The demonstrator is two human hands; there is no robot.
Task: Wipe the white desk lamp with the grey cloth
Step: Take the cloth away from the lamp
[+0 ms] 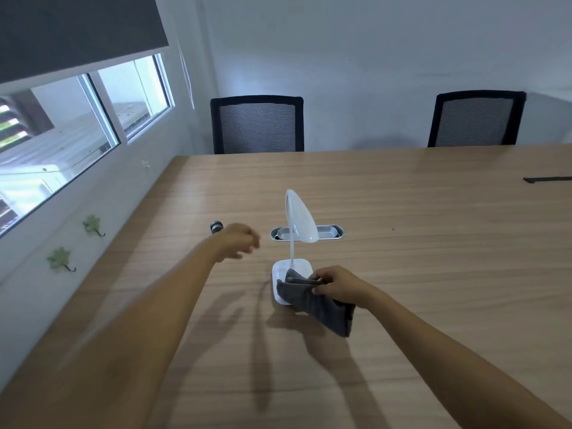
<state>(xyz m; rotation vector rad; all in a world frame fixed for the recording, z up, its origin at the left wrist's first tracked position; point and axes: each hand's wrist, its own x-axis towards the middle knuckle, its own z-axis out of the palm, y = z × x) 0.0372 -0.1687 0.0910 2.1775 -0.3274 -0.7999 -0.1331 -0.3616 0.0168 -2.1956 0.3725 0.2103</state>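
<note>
Grey cloth (315,300): bunched in the right hand (335,286), its free end draped over the near right part of the lamp's base and trailing down toward the bench.
White desk lamp (297,243): stood upright near the middle of the wooden bench (433,243), square base nearest the camera, thin neck rising and curving back to a head that hung over the base.
Right grip: fingers and thumb clamped on the cloth, pinching a fold just beside the base.
Left grip: the left hand (240,241) hovered left of the lamp neck, blurred; fingers loosely curled and holding nothing, though how far apart they were could not be told.
Step in hand: judged to be wiping the base, with the neck and head not yet touched by the cloth.
Doing it well: the free hand looked best used to steady the neck or the base, since the light lamp would likely slide or tip under a sideways rub; a flatter pad of cloth would cover the base better than a trailing end.
Nearby: a cable port (308,233) set into the bench just beyond the lamp, and a small dark cylinder (216,227) to the far left of the left hand.
</note>
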